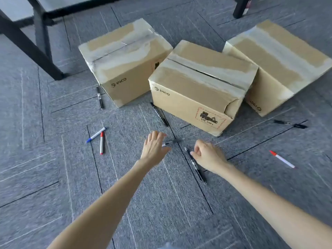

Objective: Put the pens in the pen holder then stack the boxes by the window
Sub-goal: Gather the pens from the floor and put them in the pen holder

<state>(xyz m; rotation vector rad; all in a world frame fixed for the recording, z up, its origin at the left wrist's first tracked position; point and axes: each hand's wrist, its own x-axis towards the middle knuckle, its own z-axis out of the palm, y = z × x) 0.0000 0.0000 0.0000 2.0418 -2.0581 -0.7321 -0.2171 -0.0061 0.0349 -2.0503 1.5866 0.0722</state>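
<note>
Three taped cardboard boxes stand on the grey carpet: a left box (124, 65), a middle box (197, 90) and a right box (280, 65). Several pens lie scattered around them. My left hand (154, 148) hovers with fingers apart over a black pen (175, 141) in front of the middle box. My right hand (208, 156) has its fingertips pinched on the upper end of another black pen (196, 168), which still lies on the carpet. A blue-capped marker (96, 135) and a red-capped marker (101, 142) lie to the left. No pen holder is in view.
More black pens lie by the left box (99, 97), beside the middle box (159, 115) and at the right (289, 124). A red-capped marker (282, 159) lies far right. Black table legs (30, 45) stand at the upper left, another leg (240, 6) at the top right.
</note>
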